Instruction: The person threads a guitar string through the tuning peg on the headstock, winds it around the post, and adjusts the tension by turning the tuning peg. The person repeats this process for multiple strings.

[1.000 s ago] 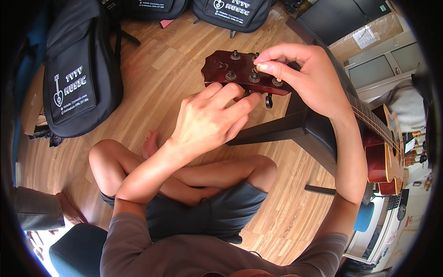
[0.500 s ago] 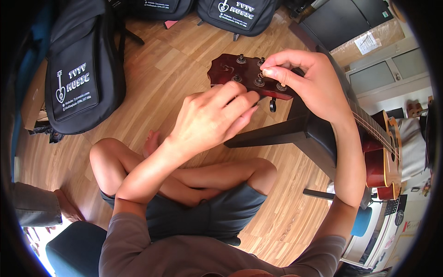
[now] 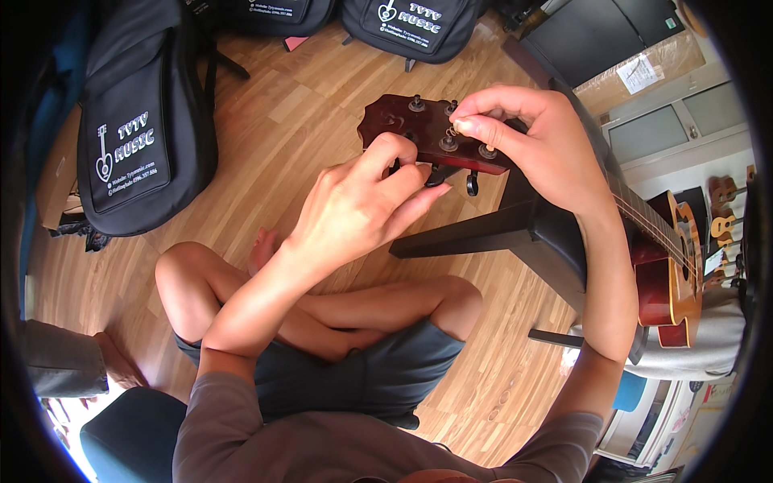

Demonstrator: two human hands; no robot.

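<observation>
A dark red guitar headstock [image 3: 385, 119] with metal tuning posts and black tuning pegs [image 3: 473, 185] is in front of me at the upper middle. My left hand [image 3: 350, 197] is at its near edge, fingers closed around a tuning peg that they mostly hide. Over the posts, my right hand [image 3: 543, 137] pinches thumb and forefinger together on a thin guitar string [image 3: 453, 131], seen as a small coil near a post. The guitar body [image 3: 680, 282] lies off to the right, partly behind my right forearm; strings run along its neck.
A black stand or bench [image 3: 531, 229] sits under the guitar neck. Black guitar bags [image 3: 149, 129] lean at the left and far side. Several small guitars [image 3: 723, 225] hang at the far right. Another person's foot [image 3: 121, 362] rests on the wooden floor [image 3: 290, 137] at left.
My left fingers have turned and shifted slightly on the peg. The headstock has moved a little left. At the far right, grey cloth has shifted, uncovering small guitars.
</observation>
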